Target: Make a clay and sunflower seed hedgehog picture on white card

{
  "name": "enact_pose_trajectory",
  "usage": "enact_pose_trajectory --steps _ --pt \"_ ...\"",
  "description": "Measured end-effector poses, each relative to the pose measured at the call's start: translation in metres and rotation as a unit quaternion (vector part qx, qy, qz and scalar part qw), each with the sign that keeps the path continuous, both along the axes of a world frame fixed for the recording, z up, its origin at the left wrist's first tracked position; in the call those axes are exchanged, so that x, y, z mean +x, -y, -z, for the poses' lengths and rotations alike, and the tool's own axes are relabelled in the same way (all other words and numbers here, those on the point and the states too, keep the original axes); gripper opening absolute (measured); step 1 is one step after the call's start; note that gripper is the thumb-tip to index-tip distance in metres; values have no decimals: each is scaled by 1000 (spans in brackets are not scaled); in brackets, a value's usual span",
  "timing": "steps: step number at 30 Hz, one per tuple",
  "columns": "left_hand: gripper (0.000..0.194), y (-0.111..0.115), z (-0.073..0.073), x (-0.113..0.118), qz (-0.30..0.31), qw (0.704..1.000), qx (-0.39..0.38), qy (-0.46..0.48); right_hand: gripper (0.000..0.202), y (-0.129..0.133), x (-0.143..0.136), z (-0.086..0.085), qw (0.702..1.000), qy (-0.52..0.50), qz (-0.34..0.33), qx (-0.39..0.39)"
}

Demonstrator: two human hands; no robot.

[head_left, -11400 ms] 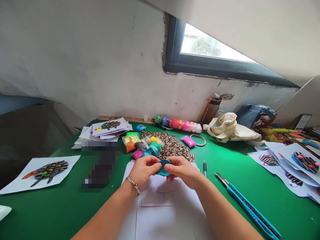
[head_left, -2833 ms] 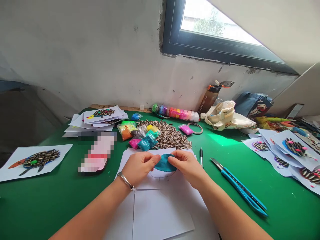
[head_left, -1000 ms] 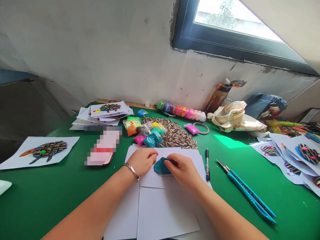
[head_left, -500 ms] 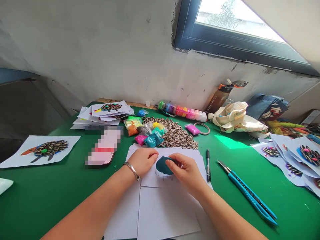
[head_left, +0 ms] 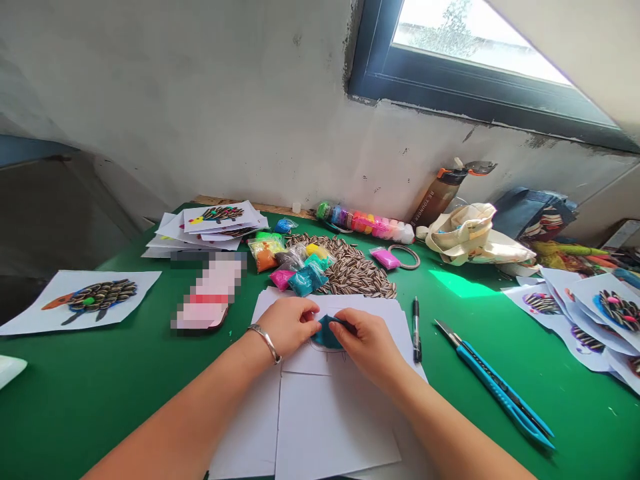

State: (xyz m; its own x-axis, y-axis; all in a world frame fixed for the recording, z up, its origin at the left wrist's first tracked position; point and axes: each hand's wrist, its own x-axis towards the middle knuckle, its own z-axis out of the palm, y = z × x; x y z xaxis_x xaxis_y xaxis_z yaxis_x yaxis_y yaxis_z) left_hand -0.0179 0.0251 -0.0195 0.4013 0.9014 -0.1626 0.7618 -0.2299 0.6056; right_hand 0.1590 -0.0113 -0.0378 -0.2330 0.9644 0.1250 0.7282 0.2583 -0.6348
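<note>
While the right hand [head_left: 367, 337] keeps its grip narrow, with thumb and finger pinched on the right edge of a thin, flat teal piece of clay-like material [head_left: 329, 335], the left hand [head_left: 295, 327] has its fingertips at the left edge; whether this second grip is pinching or only touching, I cannot tell. So the teal piece lies between the two hands, to the left of the right grip and to the right of the left one, neither hand being clearly nearer. Its long axis I cannot judge, because the fingers cover both ends. Its surface looks smooth and matte, its near edge is rounded, and the far side seems to rise in a small fold.

Below it is a small white paper sheet [head_left: 303, 365], on which a thin drawn curve with short strokes shows just past the piece's near edge. Farther out on the green bench [head_left: 125, 400], a heap of striped sunflower seeds [head_left: 363, 273] lies on the far side, and a black pen [head_left: 417, 330] on the right.
</note>
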Motion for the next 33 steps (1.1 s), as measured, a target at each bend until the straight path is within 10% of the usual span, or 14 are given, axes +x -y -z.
enact_pose_trajectory --steps 19,33 --pt "11 5 -3 3 45 996 35 -61 27 -6 45 -17 997 -22 61 -49" --pt "13 6 -7 5 52 996 31 -70 25 11 34 -33 987 96 -126 25"
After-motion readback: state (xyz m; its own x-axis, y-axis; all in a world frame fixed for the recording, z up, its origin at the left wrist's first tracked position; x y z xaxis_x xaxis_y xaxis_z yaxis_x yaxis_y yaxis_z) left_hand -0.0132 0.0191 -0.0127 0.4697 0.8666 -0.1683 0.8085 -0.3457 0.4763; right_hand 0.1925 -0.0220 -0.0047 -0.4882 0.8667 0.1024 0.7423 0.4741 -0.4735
